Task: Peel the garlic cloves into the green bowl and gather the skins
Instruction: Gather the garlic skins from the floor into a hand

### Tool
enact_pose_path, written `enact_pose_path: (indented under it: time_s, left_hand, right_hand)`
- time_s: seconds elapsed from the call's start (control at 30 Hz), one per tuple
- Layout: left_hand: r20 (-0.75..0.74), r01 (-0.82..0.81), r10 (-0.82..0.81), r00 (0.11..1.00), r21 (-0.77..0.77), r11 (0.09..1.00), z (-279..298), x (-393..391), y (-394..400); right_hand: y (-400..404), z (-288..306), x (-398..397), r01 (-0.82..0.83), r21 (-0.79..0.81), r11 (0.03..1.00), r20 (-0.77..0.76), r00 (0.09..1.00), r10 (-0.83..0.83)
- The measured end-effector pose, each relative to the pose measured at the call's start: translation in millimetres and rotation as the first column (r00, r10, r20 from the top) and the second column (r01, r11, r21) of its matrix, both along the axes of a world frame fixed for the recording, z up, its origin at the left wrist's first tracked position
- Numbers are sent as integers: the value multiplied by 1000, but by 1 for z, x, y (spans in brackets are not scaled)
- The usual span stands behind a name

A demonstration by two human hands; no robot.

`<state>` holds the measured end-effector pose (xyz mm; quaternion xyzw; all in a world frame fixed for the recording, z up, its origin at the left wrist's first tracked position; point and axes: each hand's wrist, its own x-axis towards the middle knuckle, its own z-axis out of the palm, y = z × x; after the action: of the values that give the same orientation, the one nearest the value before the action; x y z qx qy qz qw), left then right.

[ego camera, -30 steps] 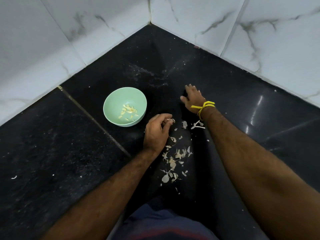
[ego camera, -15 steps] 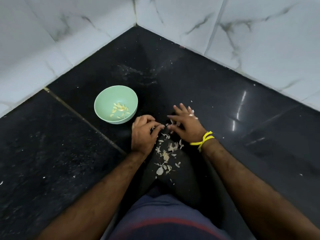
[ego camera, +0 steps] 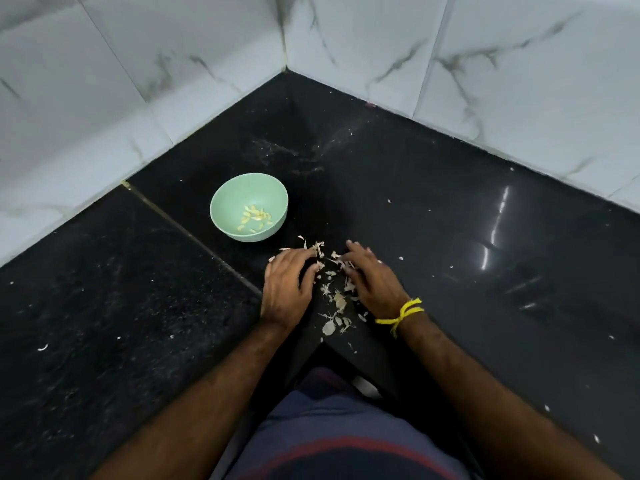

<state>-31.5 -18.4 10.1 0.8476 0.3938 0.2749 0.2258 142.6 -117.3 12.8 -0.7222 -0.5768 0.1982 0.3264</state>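
A green bowl (ego camera: 221, 206) stands on the black counter and holds several peeled garlic cloves (ego camera: 255, 218). Pale garlic skins (ego camera: 335, 303) lie scattered on the counter between my hands. My left hand (ego camera: 285, 285) rests palm down on the counter to the left of the skins, fingers loosely bent toward them. My right hand (ego camera: 372, 278), with a yellow thread on its wrist, lies palm down on the right side of the skins, fingers spread and touching them. A few skins lie just beyond both sets of fingertips.
The black stone counter (ego camera: 450, 237) fills a corner between two white marble walls (ego camera: 485, 64). A seam (ego camera: 194, 233) runs diagonally across the counter left of the bowl. Small skin flecks dot the counter at the right and far left. My dark shirt shows at the bottom.
My right hand came back from the far side to the skin pile. Both hands now lie flat on either side of the skins, closer together, and the left hand's pinch has loosened.
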Motion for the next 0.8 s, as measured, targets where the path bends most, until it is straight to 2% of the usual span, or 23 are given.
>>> enact_pose_path:
  time_s: [0.07, 0.1, 0.2, 0.27, 0.43, 0.57, 0.7, 0.8]
  left_hand:
    - [-26, 50, -50, 998, 17, 999, -3, -10, -6]
    - [-38, 69, -69, 997, 20, 997, -6, -14, -11]
    - [-35, 48, -47, 998, 37, 998, -9, -19, -18]
    - [-10, 11, -11, 1000, 22, 1000, -8, -18, -16]
    - [24, -10, 9, 1000, 10, 1000, -10, -15, -13]
    - [60, -37, 38, 998, -10, 999, -14, -15, -12]
    - [94, -67, 70, 993, -34, 997, -12, -15, -13]
    - [34, 40, -39, 999, -14, 999, -12, -14, -14]
  right_hand:
    - [-14, 3, 1, 119, 18, 993, -48, 992, -118]
    - [-24, 4, -1, 90, -35, 995, -38, 995, -91]
    - [-48, -2, -9, -77, -153, 985, 240, 964, 112]
    - [-51, -9, -13, -34, -132, 991, 302, 951, 73]
    - [-8, -11, -17, 101, -49, 994, 192, 977, -90]
    - [9, -12, -13, 166, 62, 984, -43, 986, -163]
    - [-5, -13, -12, 254, 117, 960, -36, 967, -251]
    - [-19, -13, -15, 340, 134, 931, -61, 940, -335]
